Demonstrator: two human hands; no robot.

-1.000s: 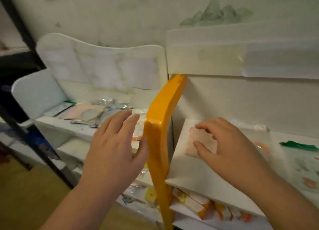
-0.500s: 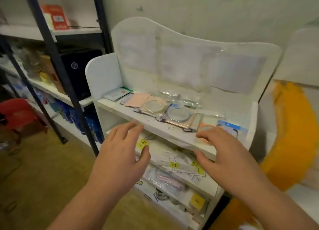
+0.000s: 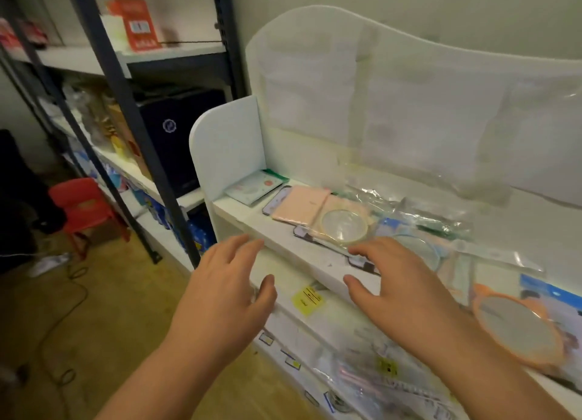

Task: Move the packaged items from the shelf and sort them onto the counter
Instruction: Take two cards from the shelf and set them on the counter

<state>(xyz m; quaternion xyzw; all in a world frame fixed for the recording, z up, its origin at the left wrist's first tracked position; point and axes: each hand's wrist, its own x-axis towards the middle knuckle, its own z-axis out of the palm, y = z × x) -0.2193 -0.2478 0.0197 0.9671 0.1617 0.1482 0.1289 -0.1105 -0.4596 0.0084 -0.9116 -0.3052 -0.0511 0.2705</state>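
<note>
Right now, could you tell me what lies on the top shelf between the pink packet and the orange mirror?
In the head view, between the pink packet and the orange mirror lie a clear-bagged round mirror, crinkled clear bags, and the right hand.

My hands, left (image 3: 220,297) and right (image 3: 406,290), hover spread and empty before the white shelf's front edge (image 3: 283,240), with clear air between them. The side panel (image 3: 230,155) walls off the left end, the tall back panel (image 3: 409,89) blocks behind. Wrapped packets (image 3: 343,224) crowd the top board; the round orange mirror (image 3: 516,328) overhangs just beside my right wrist.
</note>
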